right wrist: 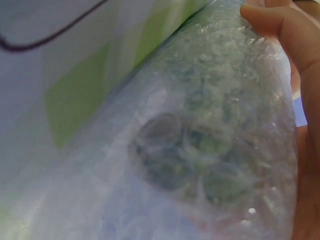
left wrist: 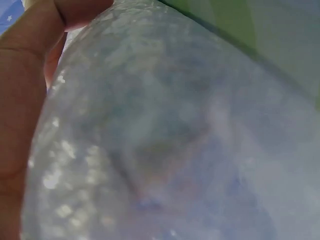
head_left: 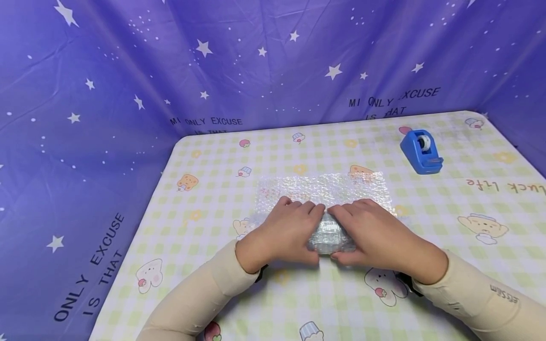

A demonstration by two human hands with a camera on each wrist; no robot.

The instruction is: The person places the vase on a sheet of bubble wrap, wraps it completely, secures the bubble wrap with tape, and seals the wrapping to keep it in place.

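Observation:
A bundle rolled in clear bubble wrap [head_left: 331, 234] lies on the table in front of the person. What is inside looks greyish and rounded at one end, but the layers blur its kind. My left hand [head_left: 290, 229] grips its left part, fingers over the top and thumb at the near side. From the other side my right hand [head_left: 373, 232] holds it the same way. Beyond the hands, the flat rest of the bubble wrap sheet [head_left: 320, 187] spreads over the tablecloth. Both wrist views show the wrap's open end up close.
A blue tape dispenser [head_left: 420, 154] with a roll of tape stands at the back right. The table has a green-and-white checked cloth [head_left: 204, 189] with cartoon prints. Purple star-patterned curtains [head_left: 256, 71] hang behind and at the sides.

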